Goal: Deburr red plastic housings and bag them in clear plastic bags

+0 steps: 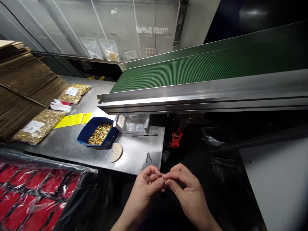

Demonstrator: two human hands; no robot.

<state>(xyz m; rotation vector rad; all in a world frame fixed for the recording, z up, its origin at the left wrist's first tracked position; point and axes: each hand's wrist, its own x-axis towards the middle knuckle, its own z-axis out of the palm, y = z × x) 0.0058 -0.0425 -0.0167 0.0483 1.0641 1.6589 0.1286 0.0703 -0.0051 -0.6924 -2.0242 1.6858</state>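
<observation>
Both hands meet fingertip to fingertip in front of the metal table's near edge. My left hand [149, 184] is closed, thumb and fingers pinching a small gold piece [165, 180]. From the other side, my right hand [186, 186] pinches at the same piece with thumb and forefinger. Most of the piece is hidden by the fingertips, so its exact kind cannot be told. Up and to the left, a blue bin [83, 136] holds many small gold pieces [100, 134]. Small pliers or nippers [148, 157] lie on the table just beyond my left hand.
A green conveyor belt [192, 69] with metal sides runs across the back. On the metal table [134, 154] are a cream half-disc [116, 152], a clear-fronted tray [133, 123] and bags of gold pieces [39, 126]. Red packets [36, 199] fill a plastic-lined box at lower left. Cardboard [26, 86] is stacked behind.
</observation>
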